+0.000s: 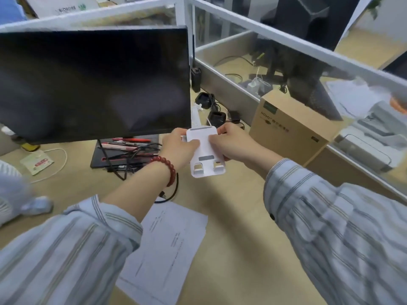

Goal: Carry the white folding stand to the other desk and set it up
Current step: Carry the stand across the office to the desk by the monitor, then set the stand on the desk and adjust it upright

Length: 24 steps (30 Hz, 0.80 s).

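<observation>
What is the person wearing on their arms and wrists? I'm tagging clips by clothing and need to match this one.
Both arms are in a loose, light blue-grey shirt with thin darker stripes, the left sleeve pushed up to mid forearm and the right sleeve reaching nearer the wrist. A dark button shows at the right cuff. The left wrist carries a bracelet of round dark red beads. Both hands are bare, and no rings or watch are visible.

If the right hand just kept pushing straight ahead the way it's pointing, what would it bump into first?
The right hand grips the white folding stand and points up-left, across the desk. Beyond the stand, probably the black charger dock and its cables, though depth is hard to judge.
</observation>
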{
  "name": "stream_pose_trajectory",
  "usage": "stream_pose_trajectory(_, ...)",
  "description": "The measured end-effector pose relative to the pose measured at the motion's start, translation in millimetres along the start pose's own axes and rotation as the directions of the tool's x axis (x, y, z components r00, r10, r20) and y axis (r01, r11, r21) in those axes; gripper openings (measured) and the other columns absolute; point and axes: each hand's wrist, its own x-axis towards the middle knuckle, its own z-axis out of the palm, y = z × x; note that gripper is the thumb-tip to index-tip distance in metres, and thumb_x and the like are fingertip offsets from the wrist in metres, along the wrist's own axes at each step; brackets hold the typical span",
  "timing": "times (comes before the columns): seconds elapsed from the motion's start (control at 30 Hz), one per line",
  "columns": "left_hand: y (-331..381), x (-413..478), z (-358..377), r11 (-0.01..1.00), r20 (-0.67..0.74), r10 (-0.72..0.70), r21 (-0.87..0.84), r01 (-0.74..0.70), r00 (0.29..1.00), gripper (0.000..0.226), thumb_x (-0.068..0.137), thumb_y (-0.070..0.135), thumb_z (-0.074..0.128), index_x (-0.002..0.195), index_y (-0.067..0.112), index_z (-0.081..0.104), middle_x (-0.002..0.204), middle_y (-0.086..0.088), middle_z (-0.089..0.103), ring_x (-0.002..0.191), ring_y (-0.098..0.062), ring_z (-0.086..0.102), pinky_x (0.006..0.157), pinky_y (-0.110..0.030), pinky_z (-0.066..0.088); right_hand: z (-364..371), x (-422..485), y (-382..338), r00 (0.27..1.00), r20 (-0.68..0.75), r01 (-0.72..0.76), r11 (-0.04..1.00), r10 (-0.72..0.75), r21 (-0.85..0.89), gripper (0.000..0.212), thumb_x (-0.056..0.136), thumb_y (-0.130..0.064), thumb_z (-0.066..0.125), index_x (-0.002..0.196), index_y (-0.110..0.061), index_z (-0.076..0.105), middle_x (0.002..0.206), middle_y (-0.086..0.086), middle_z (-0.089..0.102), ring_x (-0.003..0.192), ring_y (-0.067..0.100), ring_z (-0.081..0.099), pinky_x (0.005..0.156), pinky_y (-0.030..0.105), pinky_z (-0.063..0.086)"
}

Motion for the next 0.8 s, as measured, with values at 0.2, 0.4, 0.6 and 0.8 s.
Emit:
stream_pose_trajectory(0.2,-71,49,33,0.99,-0.004,-0.109,0.089,0.108,0.994,0.04,0.085,0.026,0.058,0.123,0.021,0.049,0.136,-0.01,0.045,0.109,-0.026,0.056,0.099,-0.038,0.045,44,52,62,0.988,0.072,-0.138,0.99,0.138,-0.004,0.012,0.092,-0.018,0.046,0.1,-0.009,0.048,0.09,0.008,0.057,0.075,0.022,0.059,0.064,0.037,0.057)
stream_pose_trajectory(0.4,-115,91,47,0.98,-0.022,-0.136,0.14,0.138,0.99,0.038,0.082,0.024,0.062,0.119,0.018,0.054,0.131,-0.011,0.051,0.11,-0.026,0.056,0.095,-0.031,0.043,79,102,100,0.985,0.104,-0.127,0.987,0.137,-0.102,0.011,0.091,-0.021,0.046,0.097,-0.013,0.042,0.093,0.01,0.06,0.083,0.029,0.059,0.073,0.04,0.052)
stream_pose_trajectory(0.6,-131,139,55,0.975,-0.029,-0.098,0.195,0.102,0.995,0.045,0.08,0.029,0.065,0.122,0.018,0.055,0.129,-0.008,0.056,0.114,-0.027,0.054,0.099,-0.039,0.045,88,148,117,0.991,0.07,-0.097,0.978,0.112,-0.187,0.022,0.093,-0.02,0.045,0.111,-0.008,0.045,0.1,0.005,0.051,0.089,0.024,0.05,0.076,0.033,0.043)
stream_pose_trajectory(0.8,-142,160,66,0.956,-0.017,-0.04,0.291,0.043,0.999,0.044,0.08,0.035,0.064,0.122,0.024,0.058,0.128,-0.009,0.057,0.117,-0.027,0.052,0.101,-0.038,0.042,88,173,133,0.985,0.076,-0.133,0.966,0.154,-0.224,0.026,0.093,-0.024,0.047,0.114,-0.009,0.047,0.108,0.007,0.056,0.093,0.022,0.051,0.079,0.034,0.043)
